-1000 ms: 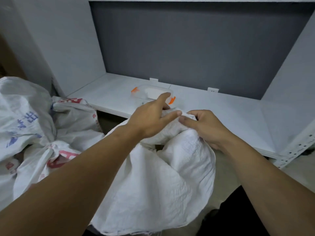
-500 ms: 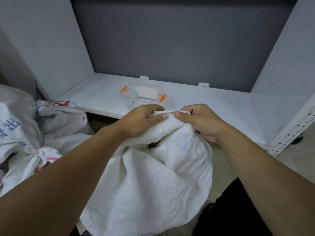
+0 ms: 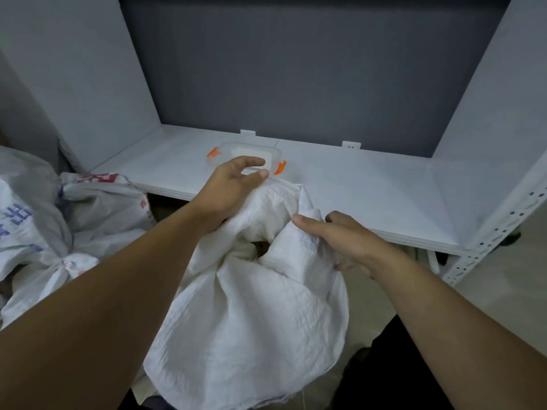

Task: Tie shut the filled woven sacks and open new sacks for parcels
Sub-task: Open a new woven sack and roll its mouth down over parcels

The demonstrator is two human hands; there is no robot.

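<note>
The sack (image 3: 245, 321) is held low in the middle of the view, just before the edge of the shelf (image 3: 370, 196). Its plain white weave bulges below and its mouth is gathered upward. The mouth is not yet closed: a dark gap is left between two bunched folds. The fold at 3 o'clock of that gap is clamped by the right hand (image 3: 349, 241), thumb laid on top and fingers curled behind. The far edge, at 11 o'clock, is covered by the left hand (image 3: 231, 187). Its thumb and forefinger are spread in an open curve with nothing between them, and whether the hidden fingers grip the cloth cannot be told. The hands are kept apart, one on each side of the gap.

If the folds are drawn together unevenly, slack could be left at the gap and the closure would be loose. The smooth weave could also slide from under the left hand, letting the mouth fall open. A knot made on too short a neck could be pulled loose by the load.

No print is made out on this sack. At 9 o'clock the printed sacks (image 3: 44, 226) are heaped. Blue and red characters are carried on them, but these are broken by folds and cannot be read. At 12 o'clock a clear box (image 3: 245, 149) with orange clips lies on the shelf, and no label is seen on it.
</note>
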